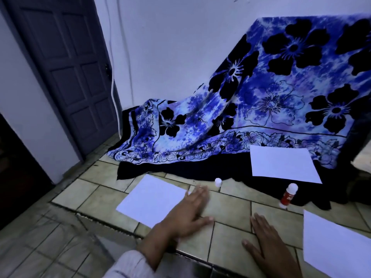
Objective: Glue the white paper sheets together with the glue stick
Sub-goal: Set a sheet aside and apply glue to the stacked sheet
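Observation:
Three white paper sheets lie on the tiled floor: one at the left (149,199), one farther back on the dark cloth (283,166), one at the right edge (337,243). My left hand (187,212) lies flat, fingers spread, on the right corner of the left sheet. Resting flat on the bare tiles between the sheets is my right hand (269,239), holding nothing. The red glue stick (287,195) stands upright without its cap beyond my right hand. Its white cap (218,181) stands apart near the cloth's edge.
A blue flowered cloth (261,109) drapes over something against the white wall and spreads onto the floor. A dark panelled door (66,73) stands at the left. A step edge (96,217) crosses the tiles below the left sheet.

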